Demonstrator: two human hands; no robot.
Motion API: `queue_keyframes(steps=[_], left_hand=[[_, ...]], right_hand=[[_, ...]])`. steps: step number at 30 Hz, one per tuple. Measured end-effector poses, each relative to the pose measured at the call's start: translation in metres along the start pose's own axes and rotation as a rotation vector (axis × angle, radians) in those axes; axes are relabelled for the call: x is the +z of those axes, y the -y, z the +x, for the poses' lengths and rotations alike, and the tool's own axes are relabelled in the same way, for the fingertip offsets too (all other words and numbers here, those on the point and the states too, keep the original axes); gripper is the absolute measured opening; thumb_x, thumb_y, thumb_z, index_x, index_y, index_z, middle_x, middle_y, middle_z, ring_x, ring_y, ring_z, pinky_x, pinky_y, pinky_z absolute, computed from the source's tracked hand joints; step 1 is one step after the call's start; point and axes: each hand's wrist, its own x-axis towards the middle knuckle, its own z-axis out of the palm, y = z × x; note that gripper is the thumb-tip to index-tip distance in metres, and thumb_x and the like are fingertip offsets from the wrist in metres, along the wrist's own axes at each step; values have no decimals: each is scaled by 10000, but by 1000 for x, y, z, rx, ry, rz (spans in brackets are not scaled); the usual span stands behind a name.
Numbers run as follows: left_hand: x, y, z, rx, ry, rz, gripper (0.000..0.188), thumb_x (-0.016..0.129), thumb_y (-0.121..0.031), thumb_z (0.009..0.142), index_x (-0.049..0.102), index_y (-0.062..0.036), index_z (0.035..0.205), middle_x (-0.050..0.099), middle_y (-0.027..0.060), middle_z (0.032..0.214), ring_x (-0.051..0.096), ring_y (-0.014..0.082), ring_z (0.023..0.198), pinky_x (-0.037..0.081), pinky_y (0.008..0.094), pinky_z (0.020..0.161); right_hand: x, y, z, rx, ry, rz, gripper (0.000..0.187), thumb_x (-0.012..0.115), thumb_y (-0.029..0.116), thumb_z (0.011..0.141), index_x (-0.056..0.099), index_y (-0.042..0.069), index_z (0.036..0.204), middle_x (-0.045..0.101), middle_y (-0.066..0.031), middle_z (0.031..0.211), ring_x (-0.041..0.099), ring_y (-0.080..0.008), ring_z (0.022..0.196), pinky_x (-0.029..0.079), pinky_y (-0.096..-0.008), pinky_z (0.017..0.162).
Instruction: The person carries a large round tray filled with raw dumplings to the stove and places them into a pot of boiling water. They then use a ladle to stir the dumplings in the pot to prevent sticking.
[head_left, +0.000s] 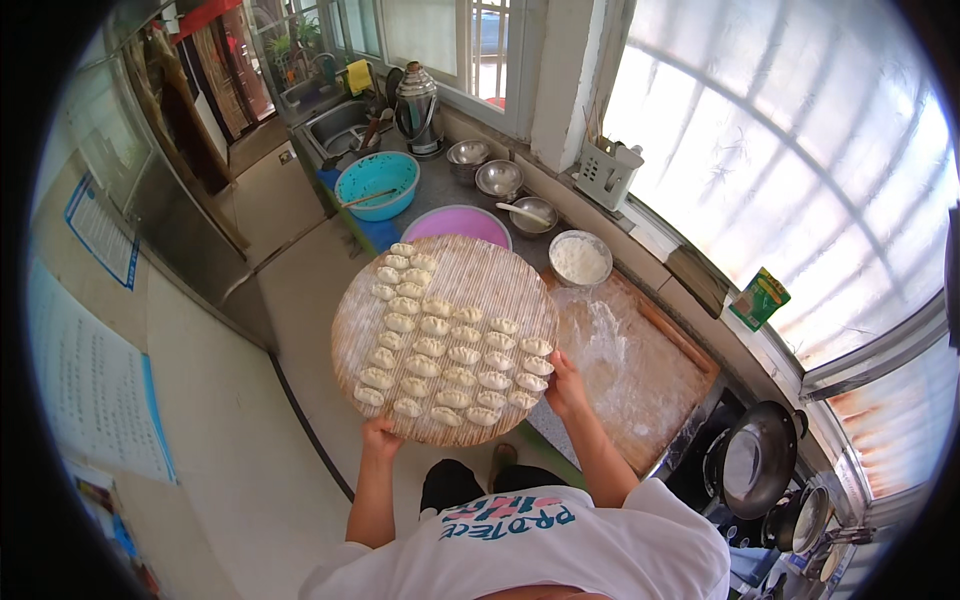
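At far left on the counter (437,183), a turquoise basin (345,185) has a slim wooden utensil (368,198) lying across it. My left grip (380,437) pinches the near-left rim of a round slatted tray (478,272); fingers beneath are hidden. Pleated dumplings (434,347) sit on it in uneven rows, the upper right bare. Beyond its far edge stands a pink basin (455,224), partly covered. My right grip (565,383) pinches the tray's right rim. Farther right: a bowl of flour (580,259), a floured board (640,385) and a black wok (783,445).
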Motion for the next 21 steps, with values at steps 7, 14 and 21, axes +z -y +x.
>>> queue_keyframes(steps=[7, 14, 21], left_hand=[[-19, -36, 84, -18, 8, -30, 881, 564, -32, 511, 385, 7, 1373, 518, 162, 1296, 490, 370, 1207, 406, 509, 1041], [-54, -132, 140, -75, 7, -2, 850, 562, -45, 513, 413, 12, 1348, 538, 155, 1274, 516, 370, 1171, 429, 505, 1024], [-103, -203, 158, -64, -44, 66, 880, 554, -33, 505, 383, 17, 1367, 526, 159, 1283, 508, 365, 1182, 431, 494, 1022]], right_hand=[[22, -16, 80, 95, -50, 166, 492, 405, 386, 1001, 433, 63, 1372, 538, -102, 1324, 554, -269, 1158, 461, -444, 968], [28, -88, 221, -59, -226, -50, 357, 557, 166, 923, 521, -26, 1221, 643, -140, 1095, 635, -230, 946, 533, -366, 807], [43, -118, 272, -166, -609, -530, 162, 614, 118, 882, 585, 4, 994, 633, -74, 784, 595, -143, 586, 508, -298, 492]])
